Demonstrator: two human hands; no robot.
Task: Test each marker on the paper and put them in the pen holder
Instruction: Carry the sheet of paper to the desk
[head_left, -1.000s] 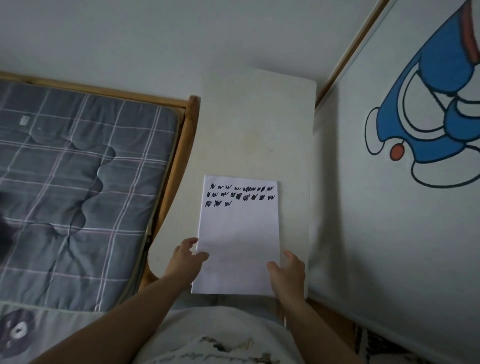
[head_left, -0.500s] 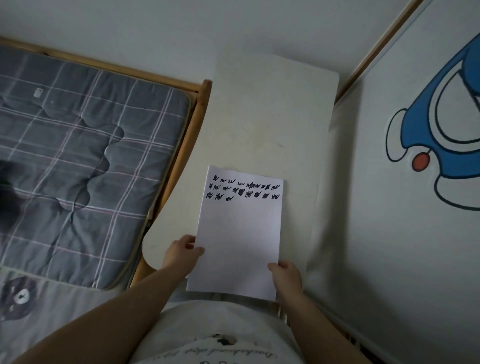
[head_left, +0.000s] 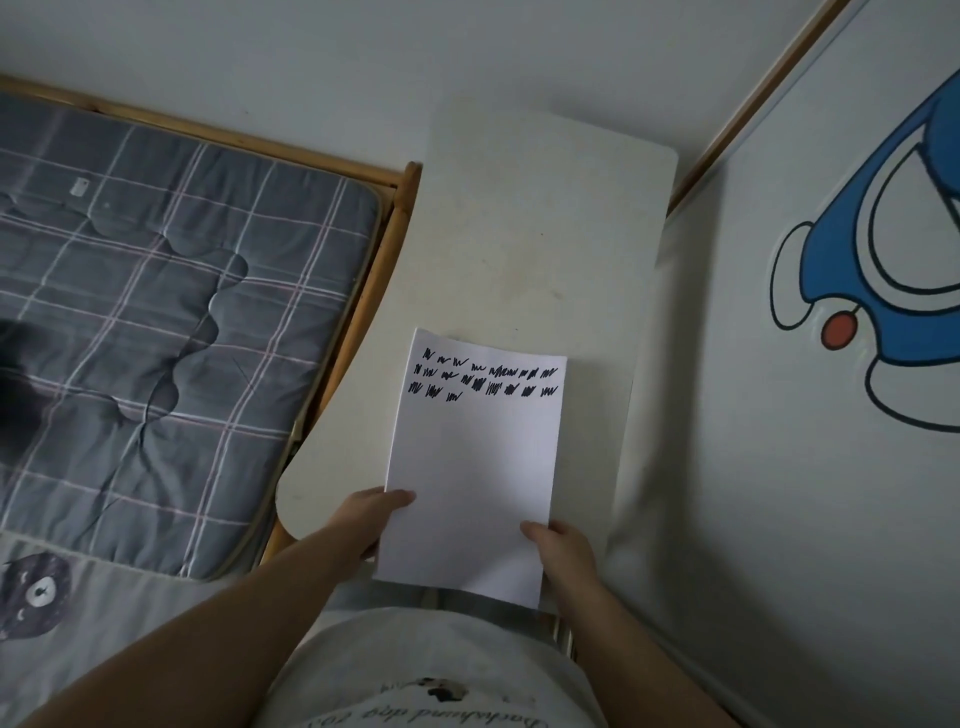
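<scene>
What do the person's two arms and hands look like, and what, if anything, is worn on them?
Both forearms are bare, with no sleeves in view. The left hand and right hand wear no gloves, and no rings, watch or bracelets show. The fingers are bare too.

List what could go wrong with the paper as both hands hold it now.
1. The paper is held only at its near corners by the left hand and right hand, so the free far end may sag or crease.
2. Its near edge overhangs the white table; letting go could let it slide off.
3. The black scribbles might smear if still wet.
</scene>
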